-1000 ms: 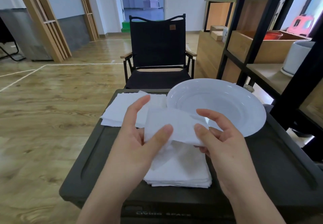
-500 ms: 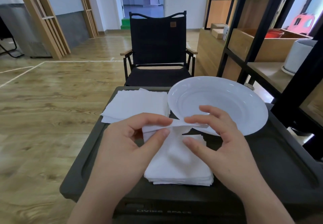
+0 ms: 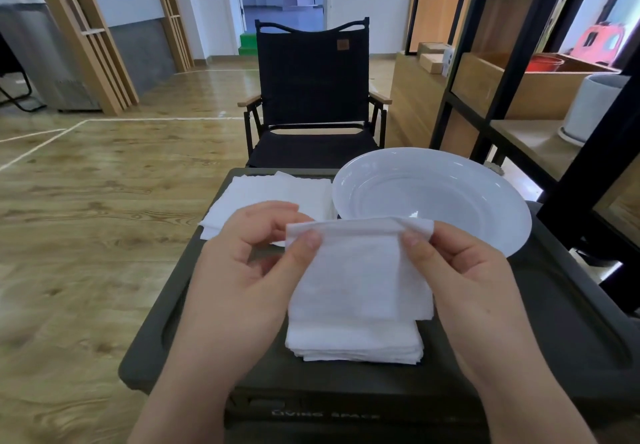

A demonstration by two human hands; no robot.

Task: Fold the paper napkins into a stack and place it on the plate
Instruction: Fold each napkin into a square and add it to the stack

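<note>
A folded white napkin (image 3: pixel 356 270) hangs in the air between my hands. My left hand (image 3: pixel 249 270) pinches its top left corner and my right hand (image 3: pixel 464 270) pinches its top right corner. Directly beneath it, a stack of folded napkins (image 3: pixel 353 343) lies on the dark box lid (image 3: pixel 540 322). Several unfolded napkins (image 3: pixel 270 197) lie flat at the lid's far left. The white plate (image 3: pixel 433 194) stands at the far right of the lid with nothing on it.
A black folding chair (image 3: pixel 311 97) stands just beyond the box. A black metal shelf unit (image 3: pixel 519 62) with wooden boards and a white pot (image 3: pixel 595 107) rises on the right. Wooden floor lies to the left.
The napkin went from half-creased and bunched between my fingers to a flat folded square held up by its top corners. My hands spread apart along its upper edge.
</note>
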